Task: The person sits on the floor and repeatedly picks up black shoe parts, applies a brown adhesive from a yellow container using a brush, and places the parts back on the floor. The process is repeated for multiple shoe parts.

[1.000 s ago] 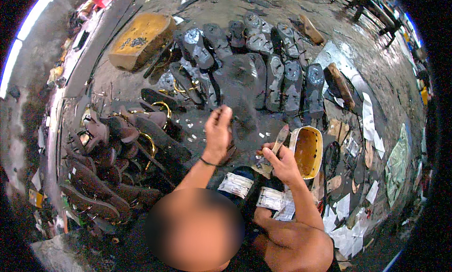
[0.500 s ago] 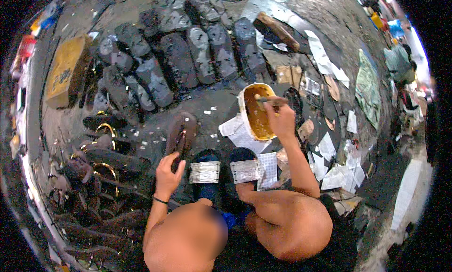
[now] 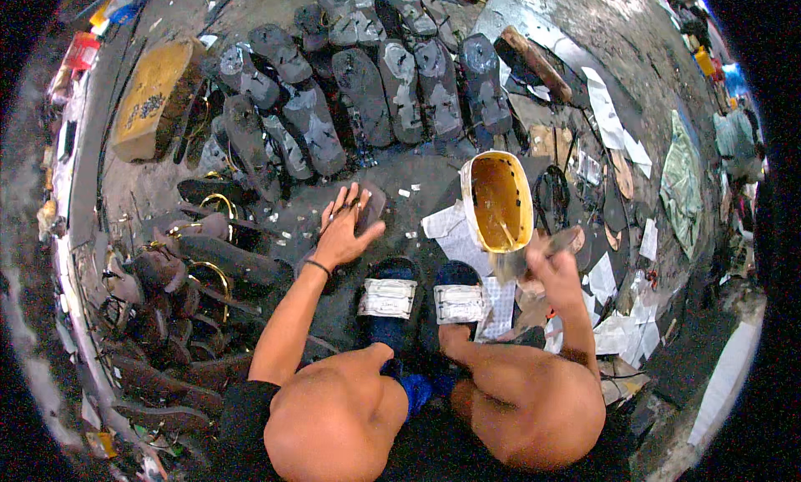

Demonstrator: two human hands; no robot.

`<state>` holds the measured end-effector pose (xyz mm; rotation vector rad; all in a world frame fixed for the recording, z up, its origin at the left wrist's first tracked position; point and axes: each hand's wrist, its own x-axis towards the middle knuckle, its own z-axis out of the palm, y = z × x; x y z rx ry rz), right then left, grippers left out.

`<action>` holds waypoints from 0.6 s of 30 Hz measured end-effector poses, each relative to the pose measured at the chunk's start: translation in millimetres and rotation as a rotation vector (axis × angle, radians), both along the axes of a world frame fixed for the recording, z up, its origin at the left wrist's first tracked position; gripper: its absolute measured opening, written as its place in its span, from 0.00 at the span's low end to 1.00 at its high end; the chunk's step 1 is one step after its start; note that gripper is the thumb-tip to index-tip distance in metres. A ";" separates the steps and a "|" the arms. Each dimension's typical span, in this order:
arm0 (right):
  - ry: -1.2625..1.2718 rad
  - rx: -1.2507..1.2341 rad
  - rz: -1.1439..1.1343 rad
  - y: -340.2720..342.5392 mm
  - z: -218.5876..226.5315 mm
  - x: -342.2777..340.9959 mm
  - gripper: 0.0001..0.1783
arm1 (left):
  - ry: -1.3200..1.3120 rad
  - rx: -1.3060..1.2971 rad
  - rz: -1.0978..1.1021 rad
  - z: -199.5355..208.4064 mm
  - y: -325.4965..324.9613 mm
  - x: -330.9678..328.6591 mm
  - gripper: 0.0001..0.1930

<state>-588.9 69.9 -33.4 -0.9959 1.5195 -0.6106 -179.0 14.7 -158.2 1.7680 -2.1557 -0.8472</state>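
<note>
My left hand (image 3: 340,232) lies flat with fingers spread over a dark brown sandal sole (image 3: 372,205) on the ground, the thumb pointing right. Much of that sole is hidden beneath the palm. Close to the near right side of a tub (image 3: 469,200) with yellowish-brown glue inside, my right hand (image 3: 557,272) is closed round a brush (image 3: 512,266). Motion smears the brush and fingers, and the bristles cannot be made out. The tub's pale rim is coated with glue, and it stands partly on white paper (image 3: 455,242).
Several dark shoe-shaped forms (image 3: 360,98) lie in rows at the far side. Sandals with gold trims (image 3: 219,273) pile up at left, near a yellowish block (image 3: 158,98). Paper scraps (image 3: 613,336) and a green cloth (image 3: 680,181) lie at right. My feet wear white-strapped slides (image 3: 388,298).
My right hand has drawn the brush out of the tub and moved nearer and to the right. My left hand has shifted forward, from the sole's near end to lying across it.
</note>
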 end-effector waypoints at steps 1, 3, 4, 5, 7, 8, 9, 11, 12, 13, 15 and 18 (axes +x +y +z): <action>-0.172 -0.090 -0.178 -20.9 13.6 30.3 0.12 | 0.101 0.017 0.104 -5.8 -5.3 5.0 0.32; -0.318 -0.236 -0.204 -53.7 52.7 85.5 0.15 | 0.905 0.291 0.548 14.4 -19.1 -18.1 0.28; -0.227 -0.437 -0.151 -66.0 44.4 95.5 0.20 | 1.175 0.460 0.745 48.4 -25.6 -40.0 0.28; -0.248 -0.441 -0.098 -79.8 52.1 124.6 0.17 | 1.458 0.547 0.803 60.7 -25.4 -37.1 0.26; 0.005 -0.841 0.061 -103.1 46.0 157.8 0.10 | 1.643 0.560 0.797 90.4 -25.0 -58.6 0.25; -0.026 -0.870 0.144 -112.3 37.4 171.2 0.11 | 1.735 0.565 0.797 103.8 -23.4 -68.1 0.25; -0.003 -0.854 0.136 -114.3 36.0 168.0 0.10 | 1.713 0.558 0.848 111.6 -23.7 -77.2 0.26; 0.027 -0.842 0.074 -119.0 39.0 168.1 0.09 | 1.696 0.552 0.861 125.9 -9.7 -72.3 0.27; 0.058 -0.845 0.010 -121.0 40.9 160.5 0.09 | 1.691 0.555 0.865 128.8 -7.1 -71.6 0.28; 0.078 -0.884 0.133 -114.4 39.0 155.8 0.11 | 1.734 0.646 0.698 126.3 -11.8 -67.9 0.29; 0.051 -0.921 0.256 -91.3 36.4 159.7 0.09 | 1.534 0.596 0.855 123.0 -8.6 -77.2 0.29; -0.040 -0.743 0.071 -110.6 56.6 163.9 0.08 | 1.495 0.469 0.795 119.7 5.3 -90.9 0.26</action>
